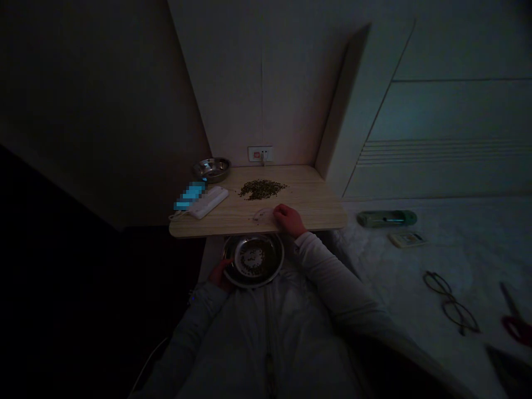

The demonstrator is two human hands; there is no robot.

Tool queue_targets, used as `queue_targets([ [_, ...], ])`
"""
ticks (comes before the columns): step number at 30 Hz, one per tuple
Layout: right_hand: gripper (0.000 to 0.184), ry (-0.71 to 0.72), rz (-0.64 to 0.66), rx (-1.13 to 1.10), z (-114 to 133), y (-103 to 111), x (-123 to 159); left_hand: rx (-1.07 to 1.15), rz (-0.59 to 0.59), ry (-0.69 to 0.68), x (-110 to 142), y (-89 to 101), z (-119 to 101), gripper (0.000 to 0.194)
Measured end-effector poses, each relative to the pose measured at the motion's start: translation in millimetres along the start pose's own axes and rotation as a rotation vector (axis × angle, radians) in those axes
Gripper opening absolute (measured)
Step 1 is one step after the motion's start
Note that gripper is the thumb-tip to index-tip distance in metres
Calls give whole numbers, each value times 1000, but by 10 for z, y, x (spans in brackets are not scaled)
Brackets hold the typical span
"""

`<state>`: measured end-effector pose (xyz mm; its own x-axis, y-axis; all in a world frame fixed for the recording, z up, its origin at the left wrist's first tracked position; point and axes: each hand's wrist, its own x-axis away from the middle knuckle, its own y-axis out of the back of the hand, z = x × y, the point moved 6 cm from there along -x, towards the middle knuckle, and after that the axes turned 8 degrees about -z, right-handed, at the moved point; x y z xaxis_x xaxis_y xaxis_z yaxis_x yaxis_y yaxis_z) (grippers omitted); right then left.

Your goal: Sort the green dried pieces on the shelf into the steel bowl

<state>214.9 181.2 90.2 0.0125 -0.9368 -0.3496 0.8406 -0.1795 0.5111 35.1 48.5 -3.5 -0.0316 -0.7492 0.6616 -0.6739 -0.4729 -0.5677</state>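
My left hand (221, 275) grips the left rim of a round metal bowl (279, 260), held just below the table's front edge. Small dark grains lie scattered over the bowl's bottom. My right hand (290, 220) is closed at the front of the wooden tabletop, its fingers on a thin, pale, see-through piece (261, 214) whose kind I cannot make out. A few specks lie beside that piece. Behind it a loose pile of greenish-brown grains (262, 189) is spread on the wood.
A second metal bowl (211, 169), a white power strip (208, 201) and a lit phone-like screen (190, 195) are on the left. A wall socket (260, 154) sits behind. On the bed at right lie a green bottle (386, 218), glasses (451, 302) and red-handled scissors (516, 329).
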Motion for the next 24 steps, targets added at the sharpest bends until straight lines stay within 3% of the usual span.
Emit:
queue_targets([
  [24, 17, 24, 117, 17, 34, -43, 31, -44, -53, -19, 6, 12, -10, 19],
])
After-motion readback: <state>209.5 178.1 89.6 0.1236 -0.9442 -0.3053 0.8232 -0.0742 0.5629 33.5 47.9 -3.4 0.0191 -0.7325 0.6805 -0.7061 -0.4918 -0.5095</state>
